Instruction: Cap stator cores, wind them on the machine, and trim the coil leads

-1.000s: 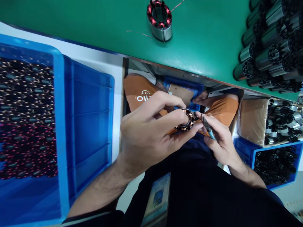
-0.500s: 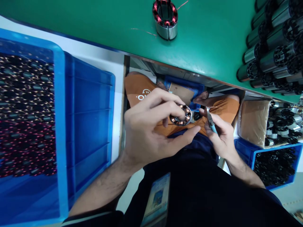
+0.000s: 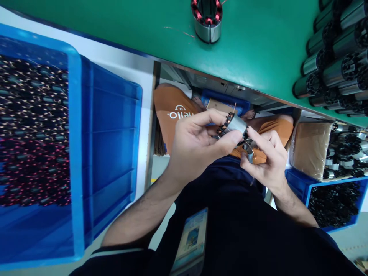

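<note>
Between the fingers and thumb of my left hand (image 3: 198, 145) is a wound stator (image 3: 237, 124), a silver ring with black slotted ends and copper wire. It is tilted on its side, and thin wire ends stick out of it. My right hand (image 3: 267, 159) touches the stator's right end with its index finger. Pliers with light blue handles (image 3: 250, 156) sit in my right hand, partly hidden by the fingers. Beyond, a stator with red windings (image 3: 208, 30) stands upright on the green table (image 3: 138, 27).
Stacked stators (image 3: 330, 69) fill the table's right side. At the left, a blue crate (image 3: 75, 153) holds many wound stators, beside another blue crate (image 3: 113, 134). On the right are a plastic-wrapped carton (image 3: 312, 149) and a blue bin (image 3: 309, 195) of black parts.
The stator in my left hand has turned from facing the camera onto its side. My right hand has moved in to touch it, and the pliers now point lower among the fingers.
</note>
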Demonstrator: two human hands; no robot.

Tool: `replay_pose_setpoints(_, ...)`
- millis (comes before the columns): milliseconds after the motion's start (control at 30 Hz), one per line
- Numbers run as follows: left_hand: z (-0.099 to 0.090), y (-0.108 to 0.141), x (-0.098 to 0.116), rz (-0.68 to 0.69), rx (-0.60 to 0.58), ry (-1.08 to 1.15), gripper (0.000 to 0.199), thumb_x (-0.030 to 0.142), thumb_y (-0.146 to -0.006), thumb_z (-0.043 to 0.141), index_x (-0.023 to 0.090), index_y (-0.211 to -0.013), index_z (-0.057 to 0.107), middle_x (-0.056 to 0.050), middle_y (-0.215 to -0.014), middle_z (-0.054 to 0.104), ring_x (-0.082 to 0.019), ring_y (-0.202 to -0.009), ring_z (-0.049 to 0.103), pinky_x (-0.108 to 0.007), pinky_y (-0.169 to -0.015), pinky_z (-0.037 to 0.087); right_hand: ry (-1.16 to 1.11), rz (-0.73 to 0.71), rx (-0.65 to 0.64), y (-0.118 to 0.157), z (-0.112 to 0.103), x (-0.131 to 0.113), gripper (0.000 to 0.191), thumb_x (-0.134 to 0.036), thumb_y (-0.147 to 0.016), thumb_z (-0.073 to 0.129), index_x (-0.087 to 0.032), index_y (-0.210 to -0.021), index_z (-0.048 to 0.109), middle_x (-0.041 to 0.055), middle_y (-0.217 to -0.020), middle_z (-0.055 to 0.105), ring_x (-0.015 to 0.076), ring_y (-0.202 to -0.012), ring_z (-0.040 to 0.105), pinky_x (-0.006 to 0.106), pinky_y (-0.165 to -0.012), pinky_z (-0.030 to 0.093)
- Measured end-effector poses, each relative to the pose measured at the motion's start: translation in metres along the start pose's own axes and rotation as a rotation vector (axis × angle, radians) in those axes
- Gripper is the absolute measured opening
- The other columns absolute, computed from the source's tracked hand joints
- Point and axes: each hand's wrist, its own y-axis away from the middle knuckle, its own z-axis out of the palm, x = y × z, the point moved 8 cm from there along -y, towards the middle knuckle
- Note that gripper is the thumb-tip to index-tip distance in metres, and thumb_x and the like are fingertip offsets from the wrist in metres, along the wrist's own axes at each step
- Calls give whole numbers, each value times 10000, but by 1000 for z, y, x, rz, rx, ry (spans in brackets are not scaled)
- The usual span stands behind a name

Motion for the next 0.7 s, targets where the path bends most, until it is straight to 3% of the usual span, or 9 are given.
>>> replay_pose_setpoints(233,3,1,-1,-27,3,42,137,218,-836,904,216,-824,768,-25,-924,835,-173,-830,799,-195,-536,633,-90,21,-17,1,0,7,545,-304,-1050,863,-355,-1593,832,39,-972,651,213,-866,577,368,-765,626)
replay_pose_setpoints(367,5,1,-3,-16,-6,27,153,234,-855,914,216,-844,763,-30,-939,833,-178,-851,797,-221,-580,663,-110,65,-54,3,2,15,498,-347,-1060,863,-337,-1557,856,39,-940,634,217,-851,578,366,-738,611)
replay_pose_setpoints(467,0,0,-6,20,56,2,150,229,-889,908,215,-867,760,-28,-946,821,-170,-867,798,-240,-649,690,-186,91,-138,2,8,19,538,-308,-1085,816,-339,-1622,805,15,-927,625,192,-807,560,341,-735,593)
replay_pose_setpoints(600,-26,1,-9,45,169,8,216,347,-941,949,216,-909,780,-18,-920,809,-168,-821,835,-235,-634,685,-209,243,-278,4,18,38,670,-328,-1128,714,-310,-1792,628,15,-999,709,169,-726,541,328,-708,574)
replay_pose_setpoints(700,-75,11,4,98,185,1,292,461,-960,988,224,-1030,833,-25,-990,856,-189,-822,871,-238,-602,694,-103,348,-411,12,26,64,810,-455,-1148,688,-263,-1897,447,48,-1074,772,211,-807,655,346,-771,611)
